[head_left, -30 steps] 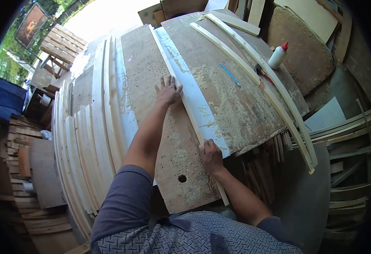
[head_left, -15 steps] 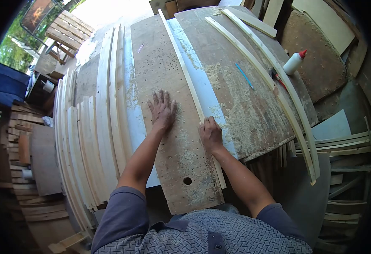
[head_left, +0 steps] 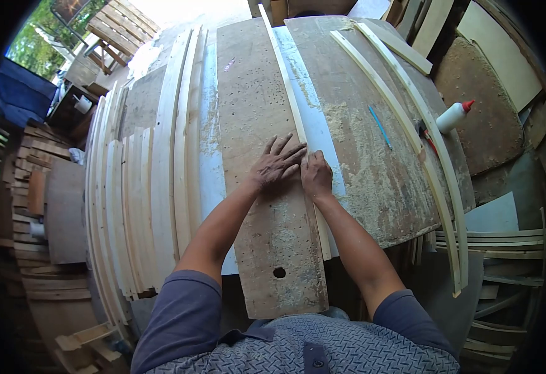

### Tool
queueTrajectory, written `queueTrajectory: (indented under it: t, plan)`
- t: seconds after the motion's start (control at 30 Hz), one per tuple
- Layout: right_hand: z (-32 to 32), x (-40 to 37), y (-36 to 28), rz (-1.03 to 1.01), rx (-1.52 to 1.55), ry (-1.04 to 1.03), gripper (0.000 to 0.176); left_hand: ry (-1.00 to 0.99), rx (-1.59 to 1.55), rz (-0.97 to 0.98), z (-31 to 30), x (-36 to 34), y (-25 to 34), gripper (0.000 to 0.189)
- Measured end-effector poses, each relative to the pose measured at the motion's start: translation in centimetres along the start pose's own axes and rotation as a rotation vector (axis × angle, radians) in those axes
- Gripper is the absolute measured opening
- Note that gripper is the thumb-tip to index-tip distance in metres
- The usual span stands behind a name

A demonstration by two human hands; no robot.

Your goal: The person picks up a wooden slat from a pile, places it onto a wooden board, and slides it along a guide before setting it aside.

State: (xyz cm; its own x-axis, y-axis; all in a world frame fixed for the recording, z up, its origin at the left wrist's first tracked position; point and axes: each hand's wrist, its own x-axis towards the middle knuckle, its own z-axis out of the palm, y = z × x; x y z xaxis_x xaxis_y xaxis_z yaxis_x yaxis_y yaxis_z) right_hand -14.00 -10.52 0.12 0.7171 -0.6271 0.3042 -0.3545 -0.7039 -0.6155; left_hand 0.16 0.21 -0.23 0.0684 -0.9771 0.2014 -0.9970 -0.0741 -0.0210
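A long thin wooden strip (head_left: 287,78) lies along the right edge of a worn plank (head_left: 248,112) dotted with small holes. My right hand (head_left: 316,174) is closed on the strip near its middle, with the fingertips partly hidden. My left hand (head_left: 276,164) lies palm down on the plank, fingers spread and pointing to the right, their tips at the strip beside my right hand. Between the plank and the dusty board on the right runs a white panel (head_left: 315,128).
Two curved wooden strips (head_left: 382,87) lie at the right, near a blue pencil (head_left: 380,126), a red-handled tool (head_left: 428,138) and a white bottle with a red cap (head_left: 452,117). Several pale wooden slats (head_left: 167,137) line the left side. A round hole (head_left: 279,272) pierces the plank's near end.
My left hand has moved right across the plank to the strip, close to my right hand. The right hand keeps its hold on the strip. The camera view has shifted slightly.
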Motion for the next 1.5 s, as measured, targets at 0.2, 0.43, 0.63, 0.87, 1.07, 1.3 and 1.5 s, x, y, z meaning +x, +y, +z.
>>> queueTrajectory:
  t: [0.2,0.43,0.63,0.87,1.07,1.3,1.5]
  plan:
    - [-1.0,-0.1,0.3,0.041,0.004,-0.087,0.034,-0.121,-0.082,-0.068,-0.6,0.1,-0.1,0.059]
    - [-5.8,-9.6,0.7,0.047,0.042,-0.158,0.043,-0.136,-0.102,-0.063,-0.1,-0.1,-0.2,0.062]
    - [-4.8,-10.1,0.1,0.073,0.124,-0.115,0.033,-0.146,-0.088,-0.075,-0.9,0.0,0.2,0.063]
    - [-3.5,-7.0,0.2,0.029,0.092,-0.098,0.027,0.057,-0.048,-0.233,0.5,-0.3,0.1,0.068]
    - [-2.2,-4.4,0.3,0.006,0.086,-0.072,0.023,0.014,0.064,-0.6,-0.3,-0.5,0.9,0.072]
    - [-0.8,-1.2,0.4,-0.012,0.042,-0.066,0.023,0.052,0.031,-0.594,-0.2,-0.5,1.1,0.072]
    - [0.7,2.3,0.5,-0.033,0.01,-0.045,0.024,0.018,-0.004,-0.587,-0.3,-0.4,0.9,0.072]
